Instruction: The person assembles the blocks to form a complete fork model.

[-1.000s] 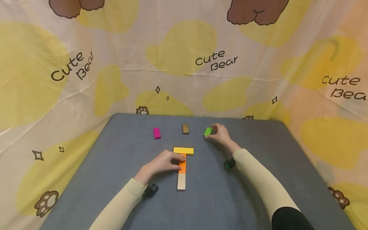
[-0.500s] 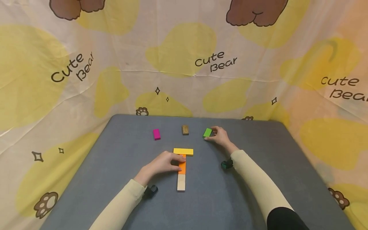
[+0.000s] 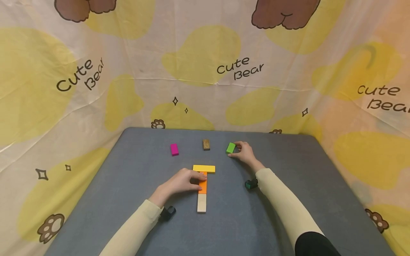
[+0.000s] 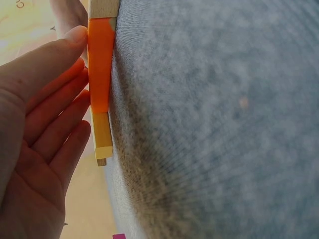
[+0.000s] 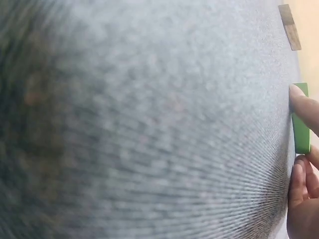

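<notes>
An orange block lies flat at the middle of the table, between a yellow block set crosswise at its far end and a pale wooden block at its near end. My left hand rests thumb and fingertips on top of the orange block, fingers loosely extended. In the left wrist view the fingertips sit along the orange block's upper side. Farther off to the right, my right hand pinches a green block between thumb and fingers, low at the table surface. The right wrist view shows the green block partly covered by the thumb.
A brown wood-grain block stands beyond the yellow one, and a magenta block lies left of it. Behind the grey table hangs a printed cloth, which also covers both sides.
My right hand and the green block have shifted very slightly to the left. The left hand stays at the orange block.
</notes>
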Demonstrator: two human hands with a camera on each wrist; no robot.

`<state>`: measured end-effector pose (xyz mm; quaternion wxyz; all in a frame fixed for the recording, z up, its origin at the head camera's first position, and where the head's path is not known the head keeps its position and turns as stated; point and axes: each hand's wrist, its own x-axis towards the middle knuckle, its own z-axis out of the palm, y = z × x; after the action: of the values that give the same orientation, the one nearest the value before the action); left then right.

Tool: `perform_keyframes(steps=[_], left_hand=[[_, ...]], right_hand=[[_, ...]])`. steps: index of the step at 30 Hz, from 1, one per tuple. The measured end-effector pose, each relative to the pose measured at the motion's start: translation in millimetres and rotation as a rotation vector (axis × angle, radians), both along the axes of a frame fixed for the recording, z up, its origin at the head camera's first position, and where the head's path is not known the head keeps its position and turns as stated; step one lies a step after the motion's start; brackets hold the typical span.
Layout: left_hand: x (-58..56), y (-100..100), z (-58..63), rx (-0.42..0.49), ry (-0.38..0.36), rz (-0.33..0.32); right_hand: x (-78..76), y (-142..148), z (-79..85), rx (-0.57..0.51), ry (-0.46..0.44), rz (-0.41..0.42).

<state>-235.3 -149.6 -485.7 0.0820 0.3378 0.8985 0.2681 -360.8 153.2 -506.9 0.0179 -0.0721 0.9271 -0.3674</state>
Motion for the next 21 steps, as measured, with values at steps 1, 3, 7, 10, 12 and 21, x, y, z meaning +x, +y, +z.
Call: perform_keyframes(steps=[1,3,7,10,12,21], left_hand=[[0.1,0.0,0.1,0.002,0.003,0.000],[0.3,-0.2,0.1,0.004,0.009,0.000],[0.4,-0.3,-0.5,0.001,0.009,0.005],[0.4,-0.4,-1.2,0.002,0.003,0.006],[0.4,-0.3,-1.3,0.003,-0.001,0.006],[-0.2,-0.6,1.0,0.006,-0.021,0.007]], right_hand=[[0.4,-0.4,0.1,-0.002,0.002,-0.001],[1.0,-1.2,0.3,-0.006,0.003,-0.004],[2.0,-2.4,0.5,-0.010,-0.007,-0.016],[2.4,-3.1,0.3,-0.008,-0.009,-0.016],[2.3,-3.0,-0.3,-0.014,-0.006,-0.011],[2.0,-1.7,-1.0,-0.022,0.009,-0.006]])
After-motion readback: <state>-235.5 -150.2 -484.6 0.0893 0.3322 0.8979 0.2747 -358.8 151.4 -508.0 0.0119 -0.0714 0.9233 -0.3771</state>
